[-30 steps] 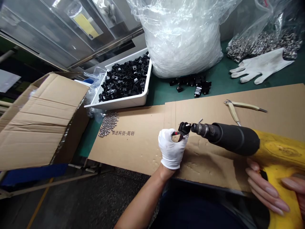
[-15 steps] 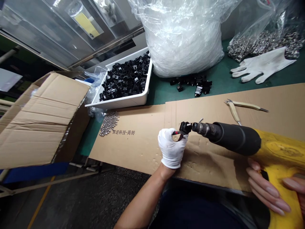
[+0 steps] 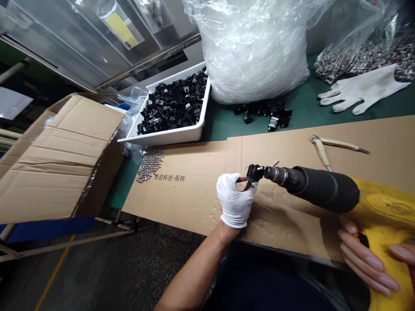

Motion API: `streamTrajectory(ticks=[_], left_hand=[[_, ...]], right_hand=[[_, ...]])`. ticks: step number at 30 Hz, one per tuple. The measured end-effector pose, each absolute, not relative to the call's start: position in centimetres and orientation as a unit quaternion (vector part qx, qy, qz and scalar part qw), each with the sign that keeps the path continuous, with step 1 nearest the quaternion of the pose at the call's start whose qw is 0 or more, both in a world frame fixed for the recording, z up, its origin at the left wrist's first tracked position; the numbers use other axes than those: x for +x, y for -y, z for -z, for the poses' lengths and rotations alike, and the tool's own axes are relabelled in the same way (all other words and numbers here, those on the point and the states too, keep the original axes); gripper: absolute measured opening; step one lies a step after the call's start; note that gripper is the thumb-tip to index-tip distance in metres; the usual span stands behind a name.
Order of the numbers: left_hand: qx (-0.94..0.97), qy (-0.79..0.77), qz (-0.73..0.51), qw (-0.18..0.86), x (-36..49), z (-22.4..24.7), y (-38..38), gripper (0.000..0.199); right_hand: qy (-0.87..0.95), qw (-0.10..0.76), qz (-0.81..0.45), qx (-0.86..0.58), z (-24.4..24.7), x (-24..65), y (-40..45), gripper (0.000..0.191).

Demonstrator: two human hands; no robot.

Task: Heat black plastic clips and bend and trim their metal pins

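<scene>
My left hand [image 3: 236, 199], in a white glove, is closed around a small black part [image 3: 254, 172]. A red-and-black piece [image 3: 241, 179] shows between its fingers; I cannot make out its kind. A short metal pin [image 3: 260, 169] sticks out of the part's right side, facing the tip of a yellow power screwdriver [image 3: 382, 207]. The tip sits very close to the pin, and I cannot tell whether they touch. My right hand [image 3: 369, 257], ungloved, wraps around the screwdriver's handle at the right edge.
Cardboard [image 3: 201, 194] covers the green bench, with pliers [image 3: 320, 151] and many small metal pieces [image 3: 151, 165] on it. Behind are a white tray [image 3: 168, 137] of black parts, loose black parts [image 3: 274, 121], a big plastic bag [image 3: 256, 60], a glove [image 3: 363, 88] and a cardboard box [image 3: 61, 155].
The whole view has shifted slightly. The screwdriver tip and the black part are a little further apart, and more of the metal pin shows. Both hands keep their grips.
</scene>
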State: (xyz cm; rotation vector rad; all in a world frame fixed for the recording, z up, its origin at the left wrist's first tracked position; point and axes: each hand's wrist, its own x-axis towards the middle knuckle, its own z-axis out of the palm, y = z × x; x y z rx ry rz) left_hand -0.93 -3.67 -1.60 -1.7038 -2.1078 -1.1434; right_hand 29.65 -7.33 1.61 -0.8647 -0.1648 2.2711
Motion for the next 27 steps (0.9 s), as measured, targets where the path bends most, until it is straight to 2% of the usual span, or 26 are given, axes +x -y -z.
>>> streamTrajectory(ticks=[11, 27], left_hand=[[-0.573, 0.720, 0.378, 0.104, -0.97, 1.70, 3.73, 0.029], [-0.571, 0.719, 0.384, 0.096, -0.93, 1.66, 3.73, 0.029]], right_hand=[[0.070, 0.350, -0.892, -0.278, -1.07, 29.57, 7.16, 0.032], [0.062, 0.348, -0.883, -0.309, -1.68, 29.42, 7.00, 0.035]])
